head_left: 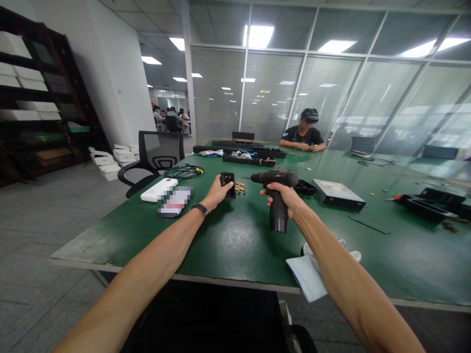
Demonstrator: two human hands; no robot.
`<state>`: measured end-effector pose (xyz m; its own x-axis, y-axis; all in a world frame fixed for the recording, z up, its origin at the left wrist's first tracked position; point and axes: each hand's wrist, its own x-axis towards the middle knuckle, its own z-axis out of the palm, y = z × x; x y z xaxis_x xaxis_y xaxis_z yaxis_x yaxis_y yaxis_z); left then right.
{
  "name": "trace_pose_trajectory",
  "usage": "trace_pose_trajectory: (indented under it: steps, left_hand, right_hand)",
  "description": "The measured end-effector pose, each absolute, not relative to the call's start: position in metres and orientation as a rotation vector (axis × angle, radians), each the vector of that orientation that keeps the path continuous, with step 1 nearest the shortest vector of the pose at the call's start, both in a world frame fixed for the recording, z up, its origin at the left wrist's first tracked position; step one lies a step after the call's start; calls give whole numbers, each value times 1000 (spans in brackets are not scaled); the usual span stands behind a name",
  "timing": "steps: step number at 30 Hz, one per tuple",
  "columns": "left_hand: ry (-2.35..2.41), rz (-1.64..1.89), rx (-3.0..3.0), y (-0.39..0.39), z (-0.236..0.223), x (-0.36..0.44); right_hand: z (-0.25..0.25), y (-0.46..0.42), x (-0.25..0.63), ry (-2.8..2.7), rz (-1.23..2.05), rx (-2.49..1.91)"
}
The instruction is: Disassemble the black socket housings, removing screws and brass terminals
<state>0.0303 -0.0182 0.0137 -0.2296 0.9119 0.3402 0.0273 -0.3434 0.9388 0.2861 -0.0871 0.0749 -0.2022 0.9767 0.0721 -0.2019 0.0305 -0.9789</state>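
Note:
My right hand (282, 196) is wrapped round the grip of a black cordless drill (278, 213), its bit pointing left. A small black box (228, 186) is held in my left hand (218, 192), the thumb over its near side and its open face turned toward the drill. What lies inside the box is too small to make out. Just right of the box, a pile of small brass-coloured pieces (241, 188) lies on the green table (235, 245). A gap separates the drill bit from the box.
Left of me lie a phone (172, 203), a white box (159, 189) and a black cable (184, 171). To the right are a silver-topped flat case (338, 192), black trays (423, 208) and a white glove (309, 277) over the front edge. Another person (303, 135) sits across the table.

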Motion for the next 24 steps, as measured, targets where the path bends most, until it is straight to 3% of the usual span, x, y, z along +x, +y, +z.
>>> trace_pose_trajectory:
  steps: [8, 24]
  left_hand:
    - [1283, 1661, 1435, -24, 9, 9]
    - [1190, 1637, 1447, -21, 14, -2]
  right_hand:
    - [92, -113, 284, -1451, 1470, -730]
    - [90, -123, 269, -1693, 1420, -787]
